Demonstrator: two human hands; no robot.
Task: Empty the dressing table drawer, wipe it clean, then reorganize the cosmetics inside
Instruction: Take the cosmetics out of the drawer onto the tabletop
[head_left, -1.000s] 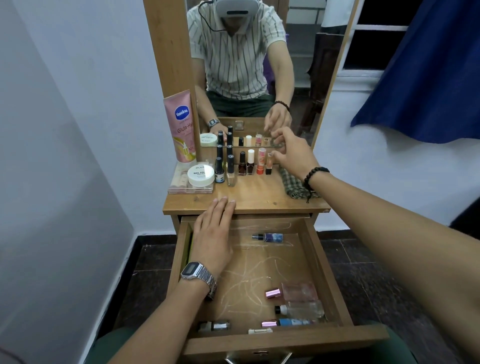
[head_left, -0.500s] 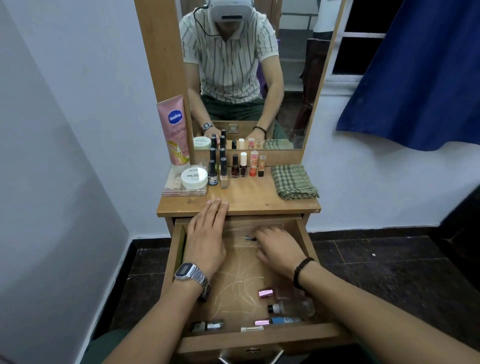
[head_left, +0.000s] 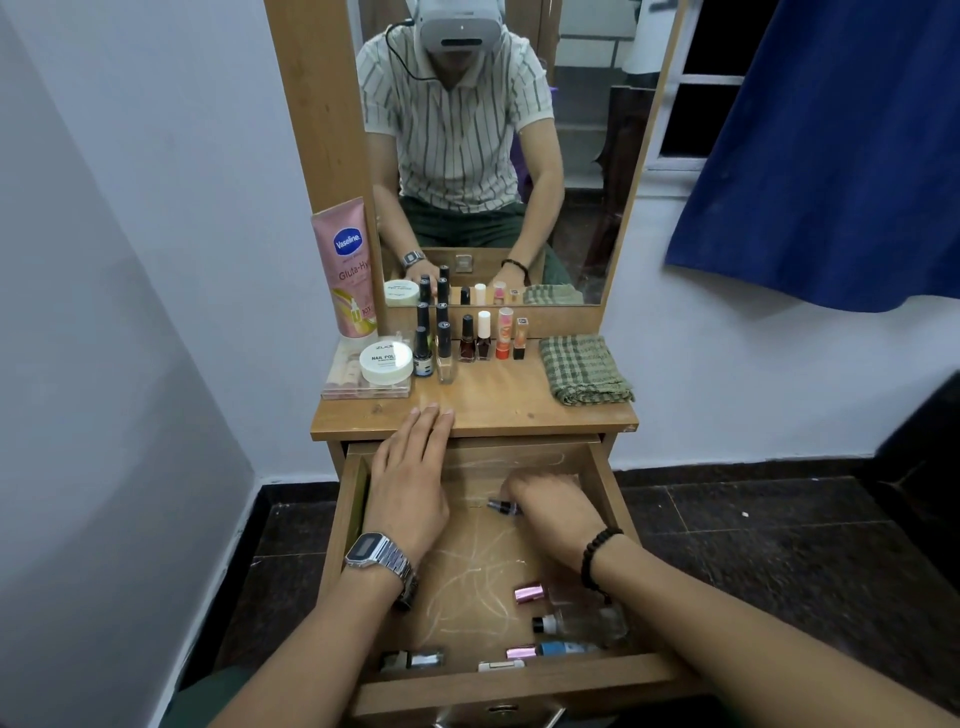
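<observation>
The wooden drawer (head_left: 608, 483) is pulled out below the dressing table top (head_left: 498, 400). My left hand (head_left: 410, 483) lies flat, palm down, over the drawer's back left, fingertips on the table's front edge. My right hand (head_left: 550, 512) is down inside the drawer, fingers curled around a small bottle with a dark cap (head_left: 501, 505). Near the drawer's front lie a pink-capped bottle (head_left: 530, 593), a clear bottle with a black cap (head_left: 576, 623), a blue bottle with a pink cap (head_left: 550, 649), and two small items (head_left: 413, 660). White scuff marks streak the drawer floor.
On the table top stand several nail polish bottles (head_left: 470, 340), a pink Vaseline tube (head_left: 345, 270), a white round jar (head_left: 385, 362) on a clear case, and a folded green checked cloth (head_left: 584, 369). A mirror rises behind. A white wall is at left, dark floor at right.
My right hand left the row of bottles on the table top, came down into the drawer and closed on the small dark-capped bottle. My left hand stayed put. The camera tilted slightly.
</observation>
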